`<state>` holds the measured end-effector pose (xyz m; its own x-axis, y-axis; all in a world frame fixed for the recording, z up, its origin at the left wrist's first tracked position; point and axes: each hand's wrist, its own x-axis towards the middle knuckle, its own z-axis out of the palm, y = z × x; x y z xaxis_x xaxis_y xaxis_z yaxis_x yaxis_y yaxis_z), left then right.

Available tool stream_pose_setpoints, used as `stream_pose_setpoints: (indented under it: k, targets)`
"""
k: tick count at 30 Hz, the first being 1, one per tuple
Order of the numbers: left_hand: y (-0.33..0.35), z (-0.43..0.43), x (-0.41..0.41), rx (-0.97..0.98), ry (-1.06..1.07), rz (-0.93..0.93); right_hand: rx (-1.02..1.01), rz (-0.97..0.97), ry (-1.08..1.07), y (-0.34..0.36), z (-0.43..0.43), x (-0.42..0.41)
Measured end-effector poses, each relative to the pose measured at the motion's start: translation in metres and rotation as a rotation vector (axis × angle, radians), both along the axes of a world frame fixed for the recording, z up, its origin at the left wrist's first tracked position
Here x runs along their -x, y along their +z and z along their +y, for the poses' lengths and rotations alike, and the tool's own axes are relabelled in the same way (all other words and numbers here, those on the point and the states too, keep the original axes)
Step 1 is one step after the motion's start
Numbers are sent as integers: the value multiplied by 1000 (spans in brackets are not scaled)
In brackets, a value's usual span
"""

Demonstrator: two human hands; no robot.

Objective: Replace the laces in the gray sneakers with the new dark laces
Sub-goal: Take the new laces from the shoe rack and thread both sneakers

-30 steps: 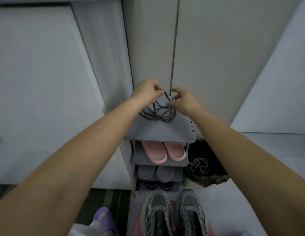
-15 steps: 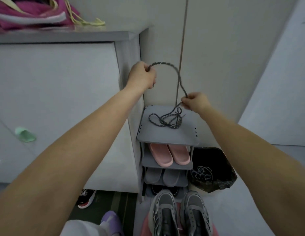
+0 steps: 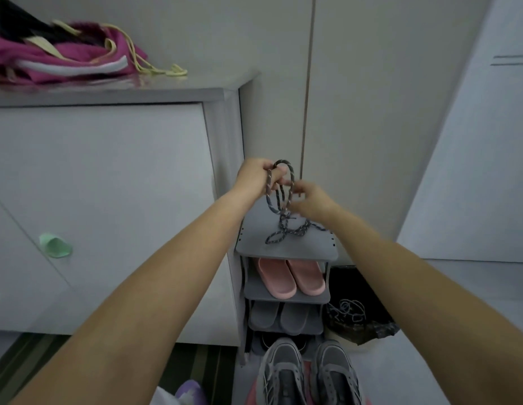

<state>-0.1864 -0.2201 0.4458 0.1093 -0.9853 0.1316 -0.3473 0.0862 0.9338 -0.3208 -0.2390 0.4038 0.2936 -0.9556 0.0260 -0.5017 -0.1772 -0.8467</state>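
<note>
A: Dark lace (image 3: 278, 197)?
B: Looped over left hand (image 3: 256, 178), fingers curled round it; strands pinched just beside by right hand (image 3: 311, 200), blurred. Loose end coiled mid top shelf (image 3: 310, 247) of shoe rack (image 3: 243, 317).
A: Gray sneakers (image 3: 308, 375)?
B: Side by side, before rack's foot.

Above the shoe rack (image 3: 310, 248) the right hand (image 3: 311, 200) is motion-blurred, its grip unclear, and the dark lace (image 3: 291, 179) vanishes into the left hand (image 3: 256, 178); in front of the rack, the gray sneakers (image 3: 283, 372) are cut by the bottom edge and hide most of its lowest shelf.
</note>
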Motion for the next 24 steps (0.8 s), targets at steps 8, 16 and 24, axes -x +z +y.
stream_pose_setpoints:
  k: [8, 16, 24]
  targets:
    - [-3, 1, -24, 63, 104, 149, -3, 419, -108, -51, -10, -1]
    - [-15, -4, -30, 23, 142, -336, -21, -45, -176, -12, -35, 8]
    - [-18, 2, -25, -67, 124, -416, 88, -500, -97, 65, -34, -2]
